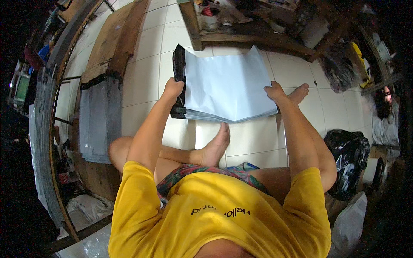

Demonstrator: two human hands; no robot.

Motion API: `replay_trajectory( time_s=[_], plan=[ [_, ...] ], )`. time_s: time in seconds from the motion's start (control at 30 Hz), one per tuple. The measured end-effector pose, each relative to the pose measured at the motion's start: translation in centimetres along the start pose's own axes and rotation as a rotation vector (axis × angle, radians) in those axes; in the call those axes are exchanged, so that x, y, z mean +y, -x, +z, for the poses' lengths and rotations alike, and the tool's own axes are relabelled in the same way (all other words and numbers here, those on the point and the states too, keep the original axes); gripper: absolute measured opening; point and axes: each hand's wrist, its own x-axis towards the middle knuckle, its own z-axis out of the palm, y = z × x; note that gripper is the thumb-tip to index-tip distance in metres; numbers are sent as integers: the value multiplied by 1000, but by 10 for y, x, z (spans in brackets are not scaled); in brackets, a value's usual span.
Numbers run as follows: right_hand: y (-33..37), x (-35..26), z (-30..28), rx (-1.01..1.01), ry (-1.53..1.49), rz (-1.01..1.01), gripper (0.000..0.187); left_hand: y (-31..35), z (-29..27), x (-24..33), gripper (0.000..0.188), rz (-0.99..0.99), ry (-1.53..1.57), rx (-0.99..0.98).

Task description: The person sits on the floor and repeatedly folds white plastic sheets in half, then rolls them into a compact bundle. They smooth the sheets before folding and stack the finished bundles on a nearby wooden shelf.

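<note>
A thick stack of pale grey plastic mailer bags (226,84) with a black inner side lies on the white tiled floor (146,77) in front of me. My left hand (173,89) grips the stack's left edge, where the black side folds up. My right hand (274,91) presses on the stack's right edge, fingers closed on the top sheets. My bare feet rest just below and to the right of the stack.
A low wooden shelf unit (254,32) with tape rolls and clutter stands beyond the stack. A wooden board (114,38) and more grey bags (99,120) lie at left. Black plastic bags (350,159) and a white bag (350,223) sit at right.
</note>
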Motion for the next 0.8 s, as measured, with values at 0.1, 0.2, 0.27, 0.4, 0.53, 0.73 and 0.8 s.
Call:
replay_trajectory(
  time_s=[0.1,0.2,0.27,0.4,0.53,0.73,0.8],
  plan=[
    [0,23,-11,45,55,-5,70,3,25,25,44,5,15,-26],
    [8,44,-17,45,28,34,68,12,46,28,42,-3,6,-23],
    [9,49,-19,2,-29,40,66,1,49,17,42,-30,-5,5],
    [16,74,-13,-106,-126,47,64,26,37,-3,42,-151,106,-74],
    [20,95,22,-36,-218,-153,64,9,16,-93,44,-202,93,-147],
    [33,72,16,38,-107,-31,61,29,30,-101,43,-141,55,-84],
    [36,68,20,68,-89,-20,55,34,28,-96,42,-187,51,-66]
  ],
)
